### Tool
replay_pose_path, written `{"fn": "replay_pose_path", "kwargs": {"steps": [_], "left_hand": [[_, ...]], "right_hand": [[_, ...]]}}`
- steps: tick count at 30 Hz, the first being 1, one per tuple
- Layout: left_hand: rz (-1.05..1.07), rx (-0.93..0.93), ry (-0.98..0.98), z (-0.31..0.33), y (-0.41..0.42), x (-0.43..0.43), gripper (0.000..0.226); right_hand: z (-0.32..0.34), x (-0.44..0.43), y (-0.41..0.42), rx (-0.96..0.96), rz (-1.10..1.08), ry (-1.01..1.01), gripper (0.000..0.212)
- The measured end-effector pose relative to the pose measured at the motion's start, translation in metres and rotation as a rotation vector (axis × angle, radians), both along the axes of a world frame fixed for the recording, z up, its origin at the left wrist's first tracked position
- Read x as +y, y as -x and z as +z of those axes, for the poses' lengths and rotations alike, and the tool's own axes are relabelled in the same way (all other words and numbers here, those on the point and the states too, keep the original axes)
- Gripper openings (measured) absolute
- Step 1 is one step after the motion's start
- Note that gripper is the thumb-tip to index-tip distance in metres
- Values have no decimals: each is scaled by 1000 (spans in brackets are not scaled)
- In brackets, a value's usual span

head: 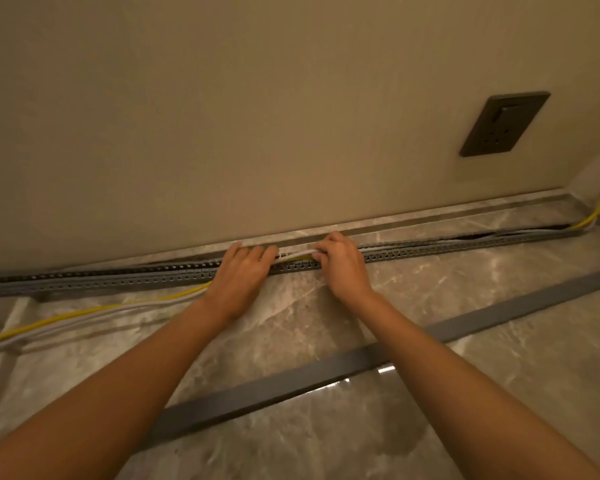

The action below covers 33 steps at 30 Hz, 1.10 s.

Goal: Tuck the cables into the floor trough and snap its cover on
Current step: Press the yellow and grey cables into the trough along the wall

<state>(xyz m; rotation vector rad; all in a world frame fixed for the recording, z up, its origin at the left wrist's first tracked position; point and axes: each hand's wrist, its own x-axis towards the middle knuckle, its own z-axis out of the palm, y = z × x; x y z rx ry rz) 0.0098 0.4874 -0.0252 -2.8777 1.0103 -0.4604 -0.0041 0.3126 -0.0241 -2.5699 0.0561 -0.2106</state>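
Left hand (238,271) and right hand (340,263) both grip the cables (297,253) with curled fingers at the trough (118,284) beside the wall. Cover (516,306) lies detached on the floor, under the forearms.

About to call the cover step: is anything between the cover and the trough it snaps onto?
Yes. The left hand and right hand hold the cables at the trough, and left of them the cables lie outside it on the floor. The cover lies under the forearms.
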Motion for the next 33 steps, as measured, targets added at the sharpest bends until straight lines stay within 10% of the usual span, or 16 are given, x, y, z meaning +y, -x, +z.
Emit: {"fn": "replay_pose_path", "kwargs": {"steps": [8,16,33], "left_hand": [[101,353,5,21,-19,-3,27],[28,253,262,2,-22,2,6],[-90,162,34,5,-9,-23,30]], "right_hand": [[3,10,6,16,-96,0,22],[2,-1,11,-74,-134,-67,18],[-5,-11,16,-135,-42,66,19]]}}
